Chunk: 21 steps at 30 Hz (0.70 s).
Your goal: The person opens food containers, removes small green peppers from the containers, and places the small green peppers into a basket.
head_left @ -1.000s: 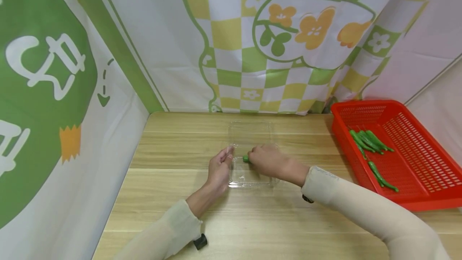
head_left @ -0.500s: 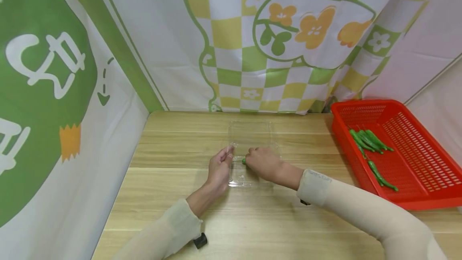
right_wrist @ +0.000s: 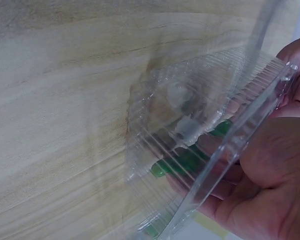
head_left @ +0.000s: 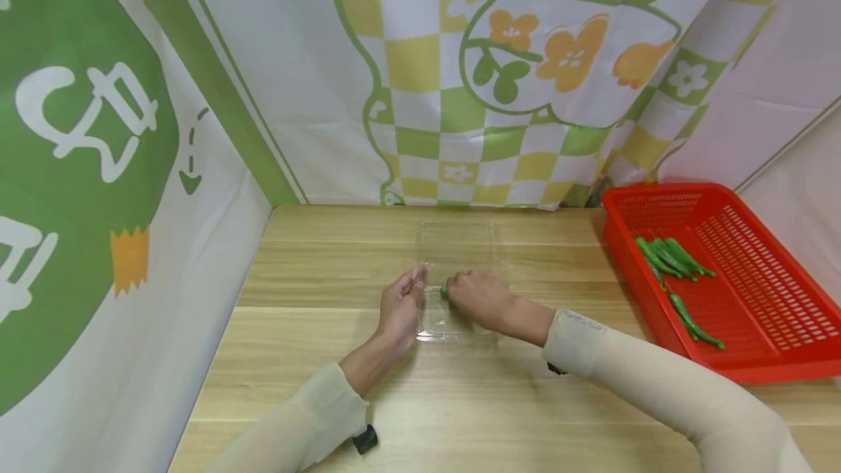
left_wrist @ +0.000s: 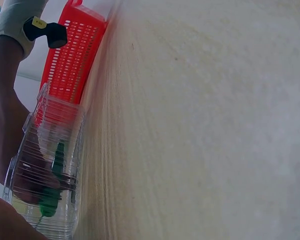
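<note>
A clear plastic clamshell box [head_left: 453, 325] lies on the table with its lid [head_left: 455, 241] folded back away from me. My left hand [head_left: 398, 312] pinches the box's left rim near the hinge. Inside the box, my right hand [head_left: 482, 299] grips a green chili pepper [head_left: 444, 290], most of it covered by the fingers in the head view. Through the ribbed wall, the left wrist view shows the chili [left_wrist: 49, 202] low in the box. The right wrist view shows the curled fingers around it, close to the box floor.
A red plastic basket [head_left: 736, 369] stands at the right of the wooden table [head_left: 315, 385]. Several green chilies [head_left: 673, 258] lie bunched at its left side, with another chili [head_left: 695, 323] nearer me. Printed cloth [head_left: 460, 93] hangs behind the table.
My right hand has shifted slightly left and lower within the box, taking the chili along, and has barely moved in the last half second. My left hand stays on the rim.
</note>
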Tool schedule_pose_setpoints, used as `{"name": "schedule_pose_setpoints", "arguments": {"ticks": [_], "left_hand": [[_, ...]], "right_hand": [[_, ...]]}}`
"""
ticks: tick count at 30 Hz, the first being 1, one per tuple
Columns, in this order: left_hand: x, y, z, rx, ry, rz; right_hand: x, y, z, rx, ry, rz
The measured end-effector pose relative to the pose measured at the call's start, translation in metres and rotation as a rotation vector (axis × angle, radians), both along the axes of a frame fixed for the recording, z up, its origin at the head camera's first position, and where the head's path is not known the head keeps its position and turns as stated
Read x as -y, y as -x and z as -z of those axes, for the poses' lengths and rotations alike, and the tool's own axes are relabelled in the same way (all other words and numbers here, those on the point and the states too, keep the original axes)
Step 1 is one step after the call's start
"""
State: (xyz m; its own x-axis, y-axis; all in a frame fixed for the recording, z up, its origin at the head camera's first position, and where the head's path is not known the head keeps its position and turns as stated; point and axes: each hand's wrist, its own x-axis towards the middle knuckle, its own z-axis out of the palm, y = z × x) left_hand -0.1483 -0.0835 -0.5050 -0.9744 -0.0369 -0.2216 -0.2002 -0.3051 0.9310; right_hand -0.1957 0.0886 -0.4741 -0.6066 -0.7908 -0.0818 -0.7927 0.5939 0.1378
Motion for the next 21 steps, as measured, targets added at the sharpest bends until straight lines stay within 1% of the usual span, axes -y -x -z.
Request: {"name": "schedule_pose_setpoints", "arguments": {"ticks": [6,12,16,21], "left_hand": [[0.001,0.000,-0.001,0.009,0.004,0.019],[0.000,0.000,-0.002,0.008,0.007,0.008],[-0.001,0.000,-0.002,0.012,0.009,-0.007],[0.000,0.000,0.000,0.012,0.016,0.001]], "right_hand": [[-0.004,0.001,-0.002,0.026,0.029,0.021],[-0.007,0.002,-0.005,0.083,0.067,0.041],[-0.009,0.004,-0.009,0.077,0.100,0.024],[-0.013,0.006,-0.015,0.091,0.141,0.035]]}}
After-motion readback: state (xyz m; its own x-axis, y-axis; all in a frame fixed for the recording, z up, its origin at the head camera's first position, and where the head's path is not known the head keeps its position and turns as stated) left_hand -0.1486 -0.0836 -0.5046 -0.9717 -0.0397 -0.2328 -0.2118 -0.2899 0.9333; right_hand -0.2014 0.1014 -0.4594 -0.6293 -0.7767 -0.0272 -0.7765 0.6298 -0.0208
